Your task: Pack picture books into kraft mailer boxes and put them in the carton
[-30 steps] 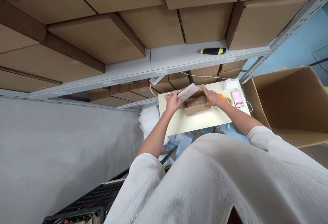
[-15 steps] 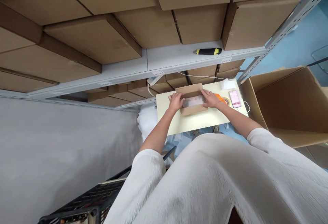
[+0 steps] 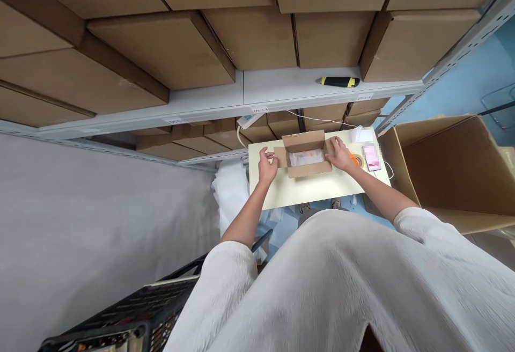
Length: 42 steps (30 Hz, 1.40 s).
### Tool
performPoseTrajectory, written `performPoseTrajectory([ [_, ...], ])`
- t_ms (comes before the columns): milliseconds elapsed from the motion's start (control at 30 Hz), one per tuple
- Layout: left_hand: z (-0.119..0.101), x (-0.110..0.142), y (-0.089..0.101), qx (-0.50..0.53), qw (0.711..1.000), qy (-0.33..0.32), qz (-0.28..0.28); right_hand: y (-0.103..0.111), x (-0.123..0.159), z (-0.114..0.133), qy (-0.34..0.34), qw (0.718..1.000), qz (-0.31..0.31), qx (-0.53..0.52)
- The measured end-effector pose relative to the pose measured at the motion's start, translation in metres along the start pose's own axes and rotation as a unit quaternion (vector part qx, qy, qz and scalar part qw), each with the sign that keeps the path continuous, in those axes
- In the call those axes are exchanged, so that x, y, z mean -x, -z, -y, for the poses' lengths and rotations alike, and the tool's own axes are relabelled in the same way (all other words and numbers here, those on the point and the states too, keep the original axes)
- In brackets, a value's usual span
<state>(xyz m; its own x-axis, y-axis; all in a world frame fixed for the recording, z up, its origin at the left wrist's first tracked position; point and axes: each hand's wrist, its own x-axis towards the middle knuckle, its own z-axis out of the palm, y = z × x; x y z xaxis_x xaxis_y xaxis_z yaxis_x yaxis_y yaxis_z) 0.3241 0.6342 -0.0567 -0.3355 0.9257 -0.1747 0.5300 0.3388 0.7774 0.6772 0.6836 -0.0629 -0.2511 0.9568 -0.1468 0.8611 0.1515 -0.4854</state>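
A small open cardboard box [image 3: 309, 171] stands on the pale table, its flaps spread outward. Inside it lies a clear plastic-wrapped item [image 3: 307, 158] whose kind I cannot make out. My left hand [image 3: 267, 168] is beside the box's left flap [image 3: 282, 157], fingers apart and curved, with nothing held. At the other end, my right hand [image 3: 340, 156] rests against the right flap [image 3: 329, 147] with its fingers spread. An orange tape dispenser [image 3: 354, 159] sits partly hidden beside my right wrist.
Right of the box on the table [image 3: 281, 193] lie a roll of tape [image 3: 360, 161], a phone [image 3: 372, 158] and a white item [image 3: 362, 134]. A shelf [image 3: 277, 86] with cardboard boxes and a yellow-black cutter [image 3: 340, 81] runs above. A large open carton [image 3: 454, 164] stands right, a black crate [image 3: 120, 314] lower left.
Both hands have moved outward from the box's inner ends. The side flaps now stick out left and right. The view has shifted slightly.
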Motion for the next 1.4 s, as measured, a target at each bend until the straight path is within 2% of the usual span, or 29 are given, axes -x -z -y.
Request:
performPoseTrajectory([
  [100, 0.001, 0.009, 0.002, 0.035, 0.998, -0.049, 0.011, 0.003, 0.002, 0.014, 0.028, 0.999, -0.042, -0.020],
  [200, 0.001, 0.017, 0.002, 0.019, 0.993, -0.096, 0.061, 0.003, 0.001, 0.025, 0.035, 0.997, -0.040, -0.049],
  [267, 0.004, 0.020, 0.002, -0.025, 0.990, -0.117, 0.073, 0.000, -0.001, 0.029, 0.030, 0.997, -0.029, -0.063],
  [333, 0.009, 0.021, 0.001, -0.060, 0.992, -0.103, 0.044, -0.002, -0.003, 0.029, 0.022, 0.998, -0.017, -0.053],
  [400, 0.016, 0.020, 0.000, -0.051, 0.997, -0.047, 0.017, -0.005, -0.004, 0.027, 0.012, 0.999, -0.003, -0.033],
  [500, 0.024, 0.017, -0.002, 0.017, 0.999, 0.010, 0.046, -0.008, -0.005, 0.020, -0.009, 0.999, 0.004, -0.046],
  [600, 0.025, 0.018, -0.005, 0.037, 0.995, -0.048, 0.083, -0.009, -0.007, 0.014, -0.032, 0.992, -0.018, -0.119],
  [700, 0.021, 0.023, -0.008, -0.020, 0.983, -0.126, 0.129, -0.009, -0.010, 0.011, -0.049, 0.985, -0.029, -0.165],
  [833, 0.018, 0.027, -0.014, -0.131, 0.952, -0.183, 0.209, -0.006, -0.015, 0.011, -0.064, 0.985, -0.021, -0.160],
  [933, 0.021, 0.025, -0.017, -0.177, 0.934, -0.202, 0.237, -0.002, -0.020, 0.013, -0.081, 0.985, 0.000, -0.149],
  [1067, 0.024, 0.021, -0.018, -0.189, 0.933, -0.199, 0.231, 0.006, -0.036, 0.014, -0.094, 0.983, 0.032, -0.152],
  [1267, 0.017, 0.011, -0.023, -0.151, 0.958, -0.161, 0.182, 0.022, -0.062, 0.015, -0.106, 0.971, 0.116, -0.179],
  [1333, 0.012, 0.005, -0.029, -0.149, 0.967, -0.141, 0.149, 0.025, -0.067, 0.016, -0.110, 0.970, 0.120, -0.183],
  [1400, 0.006, 0.000, -0.037, -0.161, 0.973, -0.125, 0.107, 0.026, -0.068, 0.016, -0.113, 0.972, 0.094, -0.183],
])
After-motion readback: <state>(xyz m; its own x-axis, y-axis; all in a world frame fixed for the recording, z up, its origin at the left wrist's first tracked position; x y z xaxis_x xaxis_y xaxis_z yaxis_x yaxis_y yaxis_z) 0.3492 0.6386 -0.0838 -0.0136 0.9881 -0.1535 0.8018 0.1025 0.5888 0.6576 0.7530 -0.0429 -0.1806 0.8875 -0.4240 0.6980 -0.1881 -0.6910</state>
